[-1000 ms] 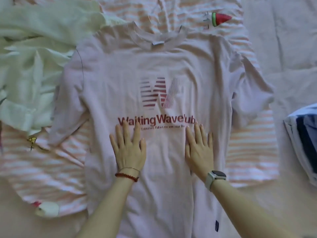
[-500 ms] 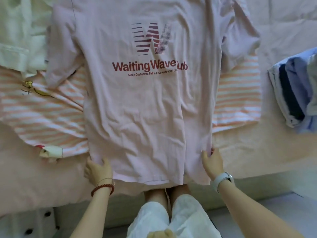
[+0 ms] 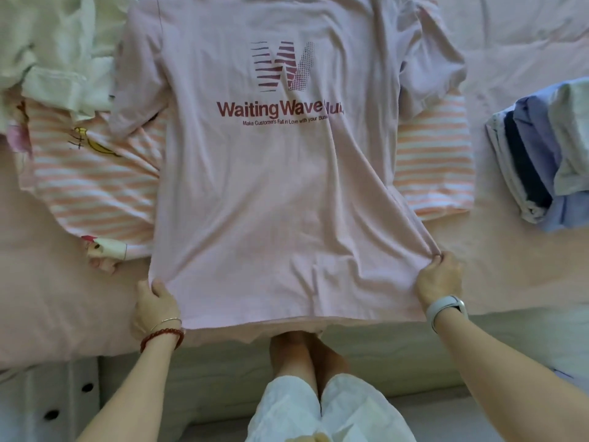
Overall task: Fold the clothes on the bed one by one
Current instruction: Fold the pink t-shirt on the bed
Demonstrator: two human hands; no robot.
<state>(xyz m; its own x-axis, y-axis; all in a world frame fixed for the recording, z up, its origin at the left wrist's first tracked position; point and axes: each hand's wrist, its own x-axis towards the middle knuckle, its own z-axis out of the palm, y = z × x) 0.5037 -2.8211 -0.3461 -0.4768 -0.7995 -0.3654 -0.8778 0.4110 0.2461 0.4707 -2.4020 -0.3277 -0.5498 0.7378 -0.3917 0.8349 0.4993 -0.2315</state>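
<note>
A pale pink T-shirt (image 3: 280, 193) with a dark red "Waiting Wave" print lies face up along the bed, hem toward me and stretched wide. My left hand (image 3: 156, 303) grips the hem's left corner, thumb on top. At the right corner, my right hand (image 3: 438, 277) pinches the bunched fabric. The hem hangs slightly over the bed's front edge. Its collar is cut off by the top of the frame.
An orange-and-white striped garment (image 3: 95, 186) lies under the T-shirt, sticking out on both sides. A cream garment (image 3: 54, 59) is heaped at the back left. A stack of folded blue clothes (image 3: 541, 161) sits at right. The pink sheet (image 3: 510, 266) covers the bed; my knees are below its edge.
My hands went from pressing flat on the shirt's chest to gripping its hem corners, then pulled the hem outward, widening and smoothing the lower shirt. The view tilted down.
</note>
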